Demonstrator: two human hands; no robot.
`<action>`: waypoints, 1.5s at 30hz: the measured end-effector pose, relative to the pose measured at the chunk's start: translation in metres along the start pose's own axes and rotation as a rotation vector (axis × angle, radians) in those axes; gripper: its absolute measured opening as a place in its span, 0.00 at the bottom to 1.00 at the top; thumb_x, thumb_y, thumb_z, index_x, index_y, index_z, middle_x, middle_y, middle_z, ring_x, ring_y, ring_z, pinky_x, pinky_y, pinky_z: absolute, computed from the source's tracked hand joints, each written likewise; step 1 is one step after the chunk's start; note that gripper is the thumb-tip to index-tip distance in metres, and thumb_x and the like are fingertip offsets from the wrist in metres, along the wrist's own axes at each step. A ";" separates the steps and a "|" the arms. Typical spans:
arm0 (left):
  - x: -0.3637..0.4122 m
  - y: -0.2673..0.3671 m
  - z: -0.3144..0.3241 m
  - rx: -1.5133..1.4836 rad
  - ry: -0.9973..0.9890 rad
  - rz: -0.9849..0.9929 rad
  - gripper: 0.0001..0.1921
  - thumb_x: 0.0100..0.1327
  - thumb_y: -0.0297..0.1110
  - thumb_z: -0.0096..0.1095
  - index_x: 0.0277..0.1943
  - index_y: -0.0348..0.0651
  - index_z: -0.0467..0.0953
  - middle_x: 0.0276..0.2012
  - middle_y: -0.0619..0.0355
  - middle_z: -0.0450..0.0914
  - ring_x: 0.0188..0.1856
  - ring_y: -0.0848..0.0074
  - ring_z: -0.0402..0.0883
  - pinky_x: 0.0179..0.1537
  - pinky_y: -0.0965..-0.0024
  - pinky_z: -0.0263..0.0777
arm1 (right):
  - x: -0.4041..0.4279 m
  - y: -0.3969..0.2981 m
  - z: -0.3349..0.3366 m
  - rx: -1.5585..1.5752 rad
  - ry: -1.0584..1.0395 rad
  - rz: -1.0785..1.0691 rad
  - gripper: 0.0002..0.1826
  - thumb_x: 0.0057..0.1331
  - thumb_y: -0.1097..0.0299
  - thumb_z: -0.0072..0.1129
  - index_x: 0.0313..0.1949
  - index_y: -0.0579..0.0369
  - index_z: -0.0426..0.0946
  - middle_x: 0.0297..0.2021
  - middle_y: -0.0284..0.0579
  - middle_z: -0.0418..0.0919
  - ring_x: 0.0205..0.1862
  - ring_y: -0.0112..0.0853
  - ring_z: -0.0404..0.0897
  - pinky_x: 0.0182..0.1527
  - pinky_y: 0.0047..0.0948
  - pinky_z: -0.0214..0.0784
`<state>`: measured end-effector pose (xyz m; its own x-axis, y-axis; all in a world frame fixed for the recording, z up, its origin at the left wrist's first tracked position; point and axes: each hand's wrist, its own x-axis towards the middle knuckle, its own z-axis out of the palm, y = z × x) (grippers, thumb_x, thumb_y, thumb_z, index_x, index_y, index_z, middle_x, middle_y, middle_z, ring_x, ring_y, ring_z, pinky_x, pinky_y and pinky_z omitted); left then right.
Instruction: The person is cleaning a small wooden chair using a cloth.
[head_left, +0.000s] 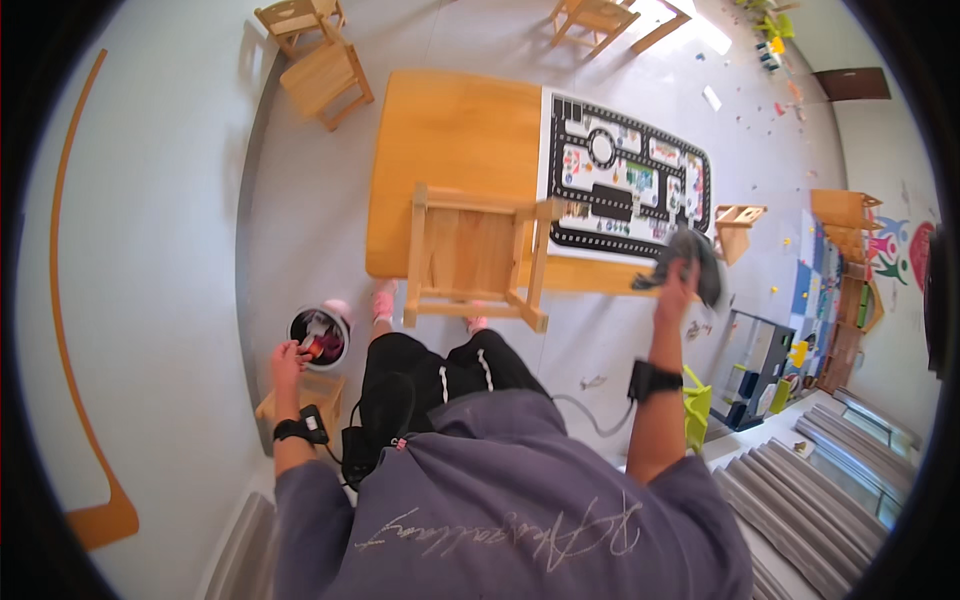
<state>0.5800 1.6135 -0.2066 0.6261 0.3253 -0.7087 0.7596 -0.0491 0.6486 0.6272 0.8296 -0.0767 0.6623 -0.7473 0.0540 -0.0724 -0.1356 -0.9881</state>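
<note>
In my right hand (677, 289) is a dark grey cloth (694, 262), blurred, held over the near right corner of the wooden table (457, 135). My left hand (291, 364) is at the left, over the rim of a round bin (343, 357) with dark contents. A small orange-red item (315, 346) shows at its fingertips; whether the fingers hold it cannot be told. A small wooden chair (472, 240) lies upside down on the table's near edge, legs towards me. Beside it a printed road-map mat (649, 176) covers the table's right part.
Wooden chairs (322, 82) stand at the far left, and another chair (739, 225) is right of the table. A wooden stool or chair (322, 394) is under my left forearm. The wall (165, 225) runs close on the left. Small pieces lie scattered on the floor at the right.
</note>
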 end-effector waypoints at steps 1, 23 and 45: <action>-0.028 -0.022 -0.006 0.017 0.039 -0.016 0.11 0.76 0.39 0.53 0.51 0.43 0.76 0.39 0.58 0.85 0.33 0.78 0.85 0.28 0.78 0.70 | -0.001 0.029 0.012 -0.272 -0.069 0.029 0.22 0.77 0.63 0.55 0.66 0.58 0.71 0.58 0.43 0.78 0.58 0.28 0.74 0.62 0.28 0.65; -0.278 -0.364 -0.096 0.107 0.855 -0.286 0.15 0.59 0.40 0.66 0.43 0.39 0.83 0.38 0.45 0.86 0.45 0.55 0.85 0.48 0.55 0.77 | 0.072 0.104 -0.010 -1.945 -1.378 -0.477 0.16 0.69 0.62 0.51 0.43 0.57 0.86 0.47 0.58 0.85 0.49 0.50 0.85 0.51 0.47 0.78; 0.037 -0.430 -0.151 -0.441 0.789 -0.208 0.24 0.60 0.40 0.69 0.53 0.31 0.77 0.46 0.35 0.84 0.53 0.45 0.82 0.52 0.53 0.75 | -0.242 -0.276 -0.174 -2.246 -0.924 0.449 0.09 0.62 0.72 0.57 0.38 0.57 0.86 0.41 0.58 0.86 0.43 0.48 0.86 0.44 0.45 0.77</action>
<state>0.2499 1.7895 -0.4693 0.0609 0.8437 -0.5334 0.6062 0.3932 0.6913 0.3573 0.9351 0.2084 0.3598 -0.6543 -0.6651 -0.1471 -0.7437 0.6521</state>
